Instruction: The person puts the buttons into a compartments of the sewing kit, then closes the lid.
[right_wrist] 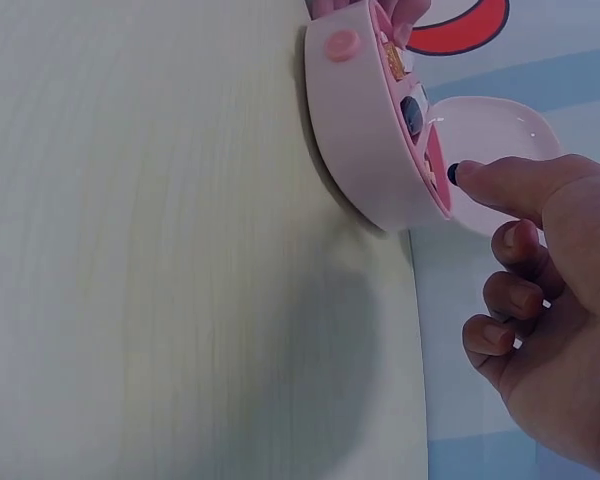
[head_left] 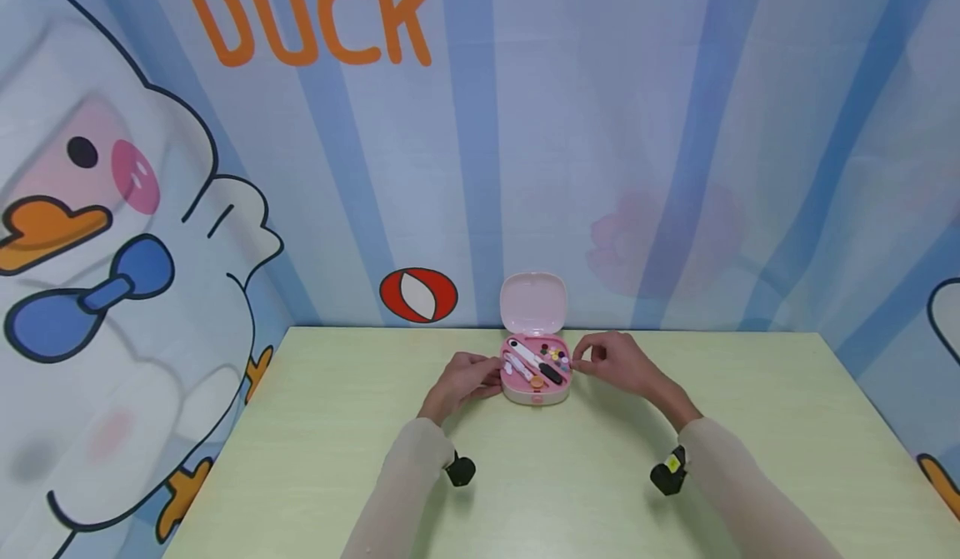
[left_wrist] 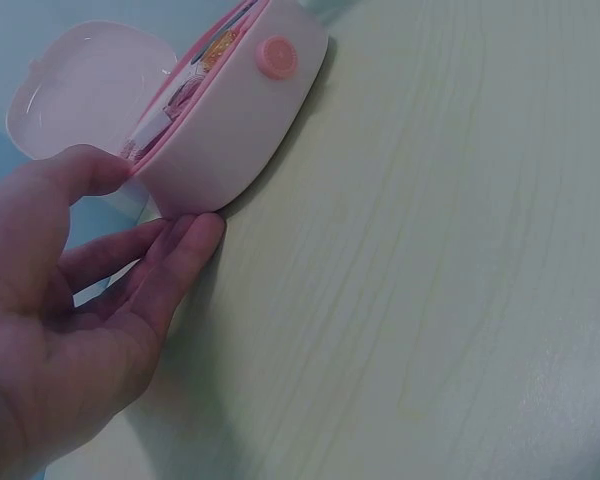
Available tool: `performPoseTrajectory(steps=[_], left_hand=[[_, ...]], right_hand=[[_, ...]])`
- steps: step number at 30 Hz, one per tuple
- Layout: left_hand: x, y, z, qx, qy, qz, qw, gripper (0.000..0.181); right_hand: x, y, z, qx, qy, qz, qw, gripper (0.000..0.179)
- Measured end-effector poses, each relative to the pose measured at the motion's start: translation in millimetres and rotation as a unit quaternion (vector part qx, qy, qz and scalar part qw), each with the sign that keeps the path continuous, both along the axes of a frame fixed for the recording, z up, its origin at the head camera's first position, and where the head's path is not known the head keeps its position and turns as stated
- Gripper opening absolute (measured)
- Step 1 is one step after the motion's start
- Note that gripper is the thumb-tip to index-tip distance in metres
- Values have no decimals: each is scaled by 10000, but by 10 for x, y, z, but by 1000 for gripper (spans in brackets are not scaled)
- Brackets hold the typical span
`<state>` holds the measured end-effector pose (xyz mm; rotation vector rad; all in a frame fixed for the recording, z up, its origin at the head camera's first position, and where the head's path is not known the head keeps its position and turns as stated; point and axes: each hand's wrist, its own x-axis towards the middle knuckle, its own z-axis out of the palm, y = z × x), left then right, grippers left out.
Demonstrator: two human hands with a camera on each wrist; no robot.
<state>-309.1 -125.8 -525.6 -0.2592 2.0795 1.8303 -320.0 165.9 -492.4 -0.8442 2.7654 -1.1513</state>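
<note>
A small pink and white sewing box [head_left: 517,394] stands on the table with its pale pink lid [head_left: 533,303] raised behind it. My left hand [head_left: 463,382] holds the box's left side, thumb at the rim and fingertips low on the wall. At the right side, my right hand [head_left: 615,363] pinches a small black round piece [right_wrist: 453,173] at the thumb tip, just over the rim; its other fingers are curled. Inside the box lie a white tool with a black end [head_left: 551,373], an orange-brown round piece [head_left: 537,382] and several small coloured dots [head_left: 557,356].
The pale yellow table [head_left: 337,459] ends at a printed cloth backdrop [head_left: 525,126] right behind the box. A pink round catch [left_wrist: 277,58] sits on the box's front. Black wrist cameras [head_left: 460,470] hang below both sleeves.
</note>
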Motion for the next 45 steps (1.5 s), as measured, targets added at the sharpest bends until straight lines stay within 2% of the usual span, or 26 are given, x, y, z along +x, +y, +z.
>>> performPoseTrajectory(steps=[8, 28, 37, 45], left_hand=[[12, 3, 11, 17, 19, 9, 10000, 39], [11, -4, 3, 5, 70, 9, 10000, 39], [3, -8, -11, 57, 34, -21, 10000, 39], [-3, -16, -13, 69, 49, -39, 10000, 39]], right_hand=[[-114, -79, -52, 195, -324, -109, 9992, 4], [-239, -138, -58, 352, -516, -137, 9980, 10], [-211, -120, 2, 279, -344, -508, 9977, 22], [-310, -97, 55, 110, -331, -809, 9961, 38]])
